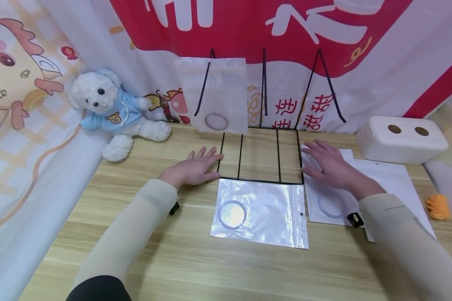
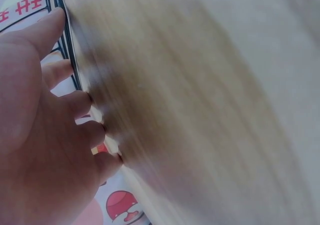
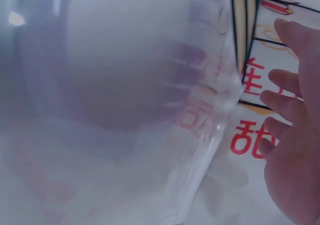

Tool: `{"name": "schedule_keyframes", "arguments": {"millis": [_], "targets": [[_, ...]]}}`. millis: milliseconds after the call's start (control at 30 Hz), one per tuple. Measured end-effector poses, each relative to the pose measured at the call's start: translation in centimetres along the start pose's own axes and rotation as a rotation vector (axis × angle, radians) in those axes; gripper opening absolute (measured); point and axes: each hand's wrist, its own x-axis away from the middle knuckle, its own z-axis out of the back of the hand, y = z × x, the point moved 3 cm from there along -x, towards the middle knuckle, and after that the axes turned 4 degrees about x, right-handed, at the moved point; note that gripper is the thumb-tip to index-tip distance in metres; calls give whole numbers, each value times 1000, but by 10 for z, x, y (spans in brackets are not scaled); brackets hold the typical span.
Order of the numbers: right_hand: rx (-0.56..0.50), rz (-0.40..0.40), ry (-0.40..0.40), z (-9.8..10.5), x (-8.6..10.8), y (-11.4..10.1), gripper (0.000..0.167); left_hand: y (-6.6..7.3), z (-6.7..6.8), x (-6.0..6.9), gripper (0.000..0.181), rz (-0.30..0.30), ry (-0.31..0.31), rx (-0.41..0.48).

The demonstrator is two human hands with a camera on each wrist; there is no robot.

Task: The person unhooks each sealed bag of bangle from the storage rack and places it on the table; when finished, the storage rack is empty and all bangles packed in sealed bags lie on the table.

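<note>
A black wire rack (image 1: 260,180) stands on the wooden table, with a clear bag (image 1: 226,92) holding a ring hung on its left hook. My left hand (image 1: 193,169), fingers spread, has its fingertips at the rack's left side. On the right, my right hand (image 1: 331,169) lies over a white bag (image 1: 324,209) with a ring in it, fingertips near the rack's right side. Before the rack lies a shiny bag (image 1: 271,213) with a pale ring (image 1: 232,214). The left wrist view shows the left hand (image 2: 55,110) at the tabletop; the right wrist view shows the right hand (image 3: 295,120) beside a clear bag (image 3: 125,110).
A plush dog (image 1: 116,108) in a blue hoodie sits at the back left. A white box (image 1: 401,140) with two holes stands at the back right, another white bag (image 1: 395,184) before it and an orange item (image 1: 438,206) at the right edge. A printed curtain (image 1: 286,25) hangs behind.
</note>
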Motion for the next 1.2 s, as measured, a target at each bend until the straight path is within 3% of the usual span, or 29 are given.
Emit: {"name": "schedule_keyframes", "arguments": {"millis": [133, 433, 867, 1200], "targets": [[23, -22, -60, -4, -7, 6, 74, 0, 0, -1, 75, -3, 1, -5], [57, -42, -87, -9, -20, 21, 66, -1, -1, -3, 75, -16, 21, -20], [85, -76, -187, -10, -30, 31, 70, -3, -2, -2, 75, -3, 13, -16], [72, -86, -202, -10, -32, 33, 71, -1, -1, -2, 75, -11, 17, -18]]}}
